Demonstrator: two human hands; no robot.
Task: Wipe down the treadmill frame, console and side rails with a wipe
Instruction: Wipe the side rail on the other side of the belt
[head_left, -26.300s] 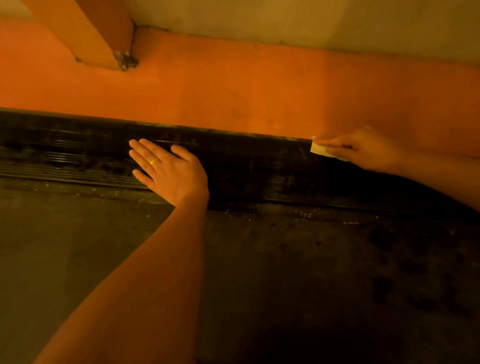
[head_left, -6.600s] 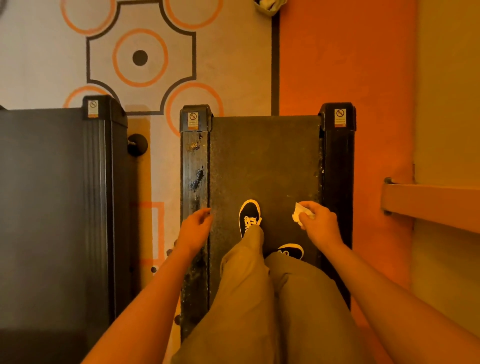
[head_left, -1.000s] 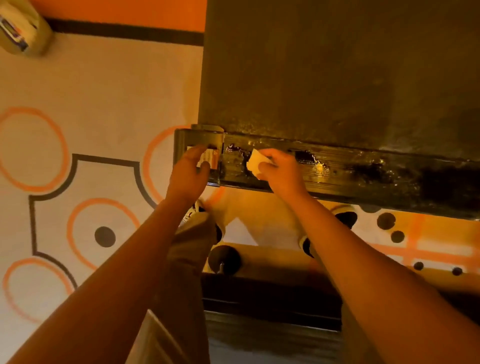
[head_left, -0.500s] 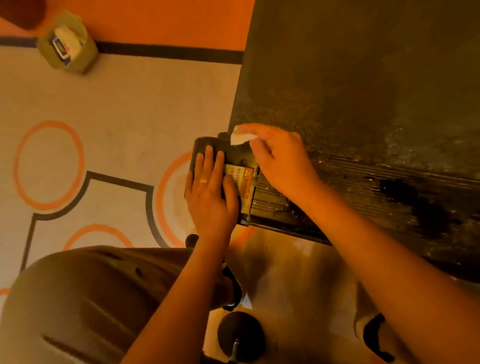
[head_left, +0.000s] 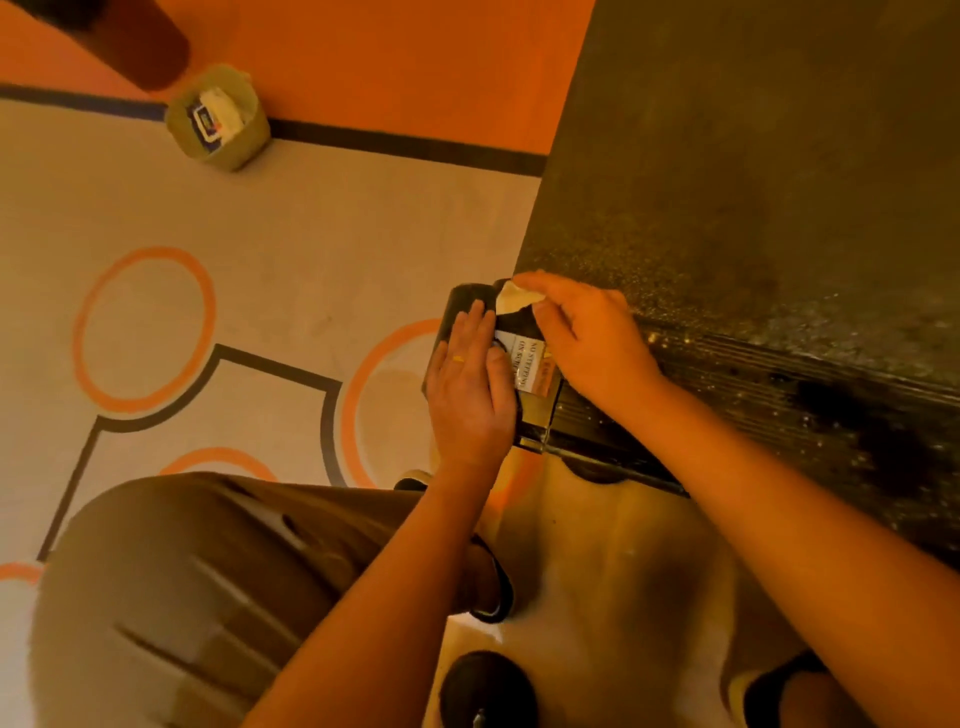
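Head view, looking down. The black end cap (head_left: 464, 303) of the side rail (head_left: 779, 410) served as the reference point. The left hand (head_left: 470, 400) lay flat on the end cap, fingers straight and close together, with a ring (head_left: 459, 358) showing on one finger. The right hand (head_left: 589, 345) reached over the end cap from the rail side and pinched a small pale wipe (head_left: 517, 300) between thumb and fingertips. The wipe touched the far edge of the end cap, beside the walking belt (head_left: 753, 182). A warning sticker (head_left: 531, 366) sat on the end cap between the two hands. Beyond the end cap, well apart on the patterned floor (head_left: 260, 249), stood a small bin (head_left: 218, 118) with something white inside. A bent trouser leg (head_left: 208, 582) lay on the near side of the end cap.
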